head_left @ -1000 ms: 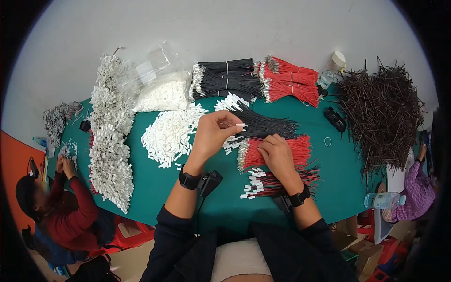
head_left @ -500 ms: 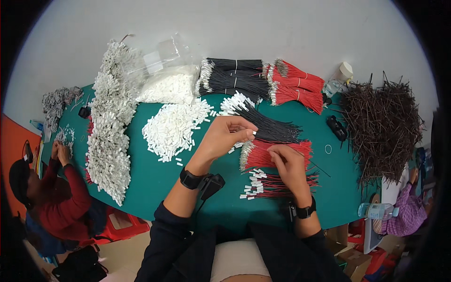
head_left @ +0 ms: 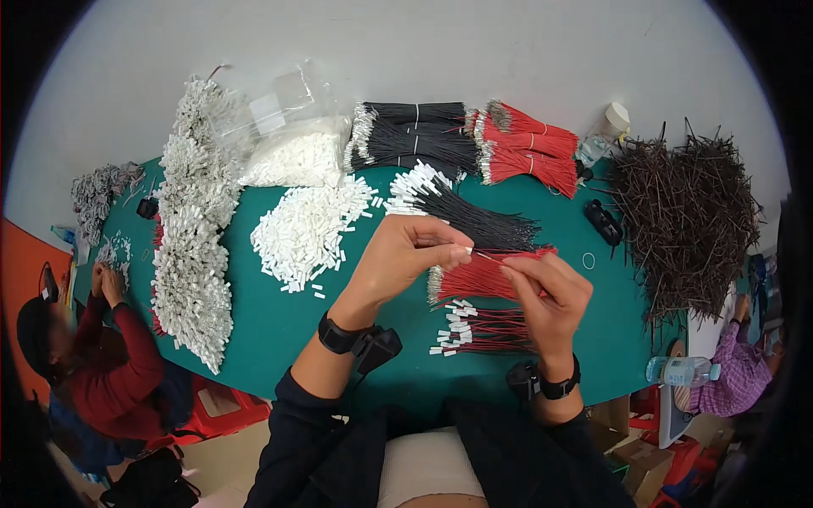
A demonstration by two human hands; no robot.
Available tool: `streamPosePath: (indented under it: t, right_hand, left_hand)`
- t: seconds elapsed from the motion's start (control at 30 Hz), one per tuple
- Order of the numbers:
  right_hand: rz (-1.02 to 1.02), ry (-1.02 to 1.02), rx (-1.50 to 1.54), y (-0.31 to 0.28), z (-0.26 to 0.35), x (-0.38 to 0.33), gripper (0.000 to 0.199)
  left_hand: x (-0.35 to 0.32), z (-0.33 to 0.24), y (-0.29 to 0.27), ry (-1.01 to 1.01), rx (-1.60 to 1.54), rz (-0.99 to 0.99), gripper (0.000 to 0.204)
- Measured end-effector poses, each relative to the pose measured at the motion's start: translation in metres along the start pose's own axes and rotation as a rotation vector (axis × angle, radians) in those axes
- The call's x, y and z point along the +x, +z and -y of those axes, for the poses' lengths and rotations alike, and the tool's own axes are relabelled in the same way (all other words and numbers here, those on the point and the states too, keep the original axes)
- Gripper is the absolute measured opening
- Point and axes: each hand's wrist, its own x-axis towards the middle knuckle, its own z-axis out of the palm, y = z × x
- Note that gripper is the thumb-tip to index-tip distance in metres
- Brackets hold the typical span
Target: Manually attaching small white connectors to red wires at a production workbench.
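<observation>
We look down on a green tabletop (head_left: 279, 339), the largest thing before us, with a co-worker in dark red sleeves (head_left: 123, 381) seated at its left end. Along the left side of the cloth-smooth surface runs a long pile of white-tipped pieces (head_left: 195, 271), and toward the right end rises a tangled heap of dark brown wires (head_left: 690, 224). Near the wall we see a clear plastic bag (head_left: 296, 161) filled with white pieces, and just in front of it a loose heap of white housings (head_left: 301, 233). To the right of the bag lie banded black wire bundles (head_left: 415, 135), and beside those, banded red wire bundles (head_left: 533, 140). Nearer us, a fan of black wires with white ends (head_left: 483, 216) lies above a bunch of red wires (head_left: 474, 279), and below that is a smaller bunch of red wires with white ends (head_left: 500, 330). Our two hands are over the red bunch, near each other: the left hand (head_left: 411, 254) has thumb and fingers clamped on a small part, and the right hand (head_left: 552, 292) pinches a strand. Off to the right a clear bottle (head_left: 682, 371) lies on its side. Between our fingertips runs the single thin red wire (head_left: 489, 256), pointing at the tiny white connector housing (head_left: 468, 251); we cannot tell whether it is seated inside.
</observation>
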Motion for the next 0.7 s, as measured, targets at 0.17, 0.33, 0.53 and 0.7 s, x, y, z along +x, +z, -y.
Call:
streamPosePath:
  t: [0.17,0.33,0.53,0.7]
  right_hand:
    - [-0.023,-0.020,-0.001,0.002,-0.001,0.002,0.014]
    - [-0.031,-0.051,0.004,0.001,-0.005,0.004,0.014]
    - [-0.016,-0.025,0.022,0.002,-0.004,0.005,0.017]
    - [-0.019,-0.055,0.016,0.002,-0.006,0.005,0.018]
  left_hand:
    - [-0.001,0.004,-0.001,-0.007,-0.042,0.020,0.015]
    - [-0.003,0.002,0.004,0.027,-0.055,0.000,0.018]
    - [-0.005,0.000,0.007,0.018,-0.046,-0.035,0.020]
    - [-0.007,-0.003,0.010,-0.010,-0.061,-0.045,0.020]
